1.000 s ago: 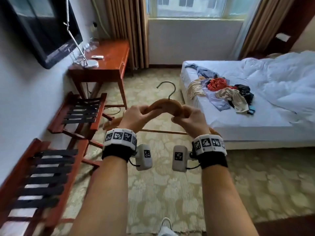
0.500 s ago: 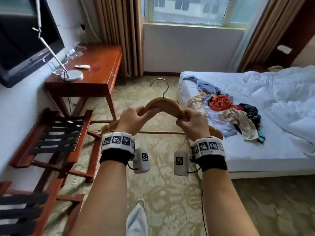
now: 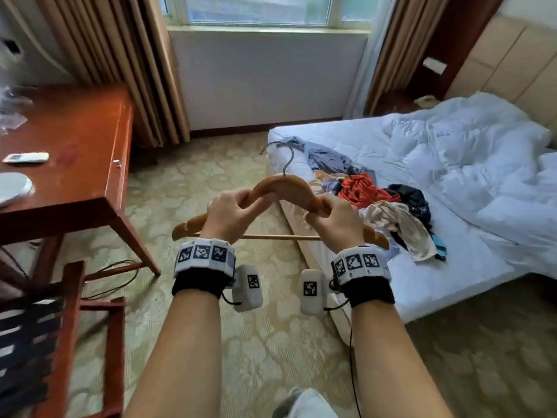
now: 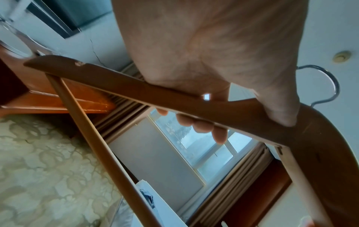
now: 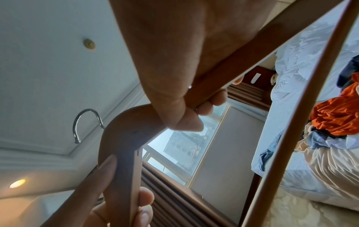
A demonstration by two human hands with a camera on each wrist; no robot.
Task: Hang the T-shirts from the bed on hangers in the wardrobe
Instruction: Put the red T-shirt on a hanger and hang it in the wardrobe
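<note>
Both forearms reach forward side by side, roughly parallel, each wrist wrapped in a black band topped by a white cuff of printed markers, with a small white camera pod hanging on its inner side. The left hand [image 3: 230, 217] is raised in front of the chest, back of the hand toward the head camera, thumb up and pressed on top of what it grips while the fingers [image 4: 202, 125] curl underneath. The right hand [image 3: 333, 223] mirrors it at the same height, thumb [image 5: 174, 107] laid over the top and fingers wrapped below. The two hands sit near each other, not touching.
</note>
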